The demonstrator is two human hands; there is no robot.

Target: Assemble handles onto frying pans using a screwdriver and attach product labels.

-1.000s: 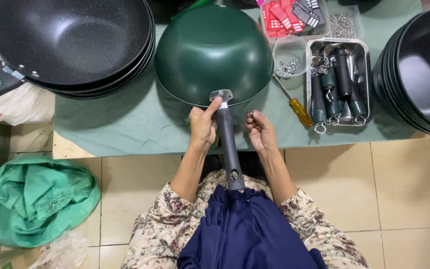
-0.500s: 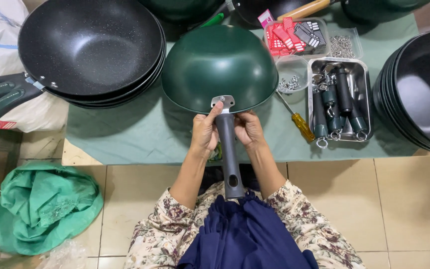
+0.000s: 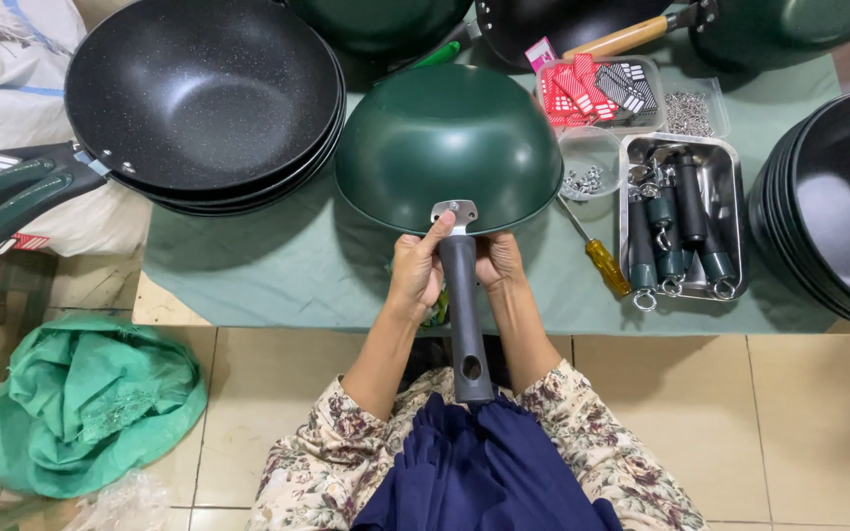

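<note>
Handle [image 3: 463,315] — gripped by left hand [image 3: 415,271], right hand [image 3: 499,264].

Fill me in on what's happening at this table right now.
A seated person holds both hands, left hand and right hand, around the top of a dark grey handle where its metal bracket meets an upturned green wok. A yellow-handled screwdriver and a metal tray of spare handles lie to the right.

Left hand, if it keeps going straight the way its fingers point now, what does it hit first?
The left hand points up along the dark grey handle, thumb at the metal bracket. Straight on, it would likely meet the overturned green wok first, though depth is unclear.
</note>
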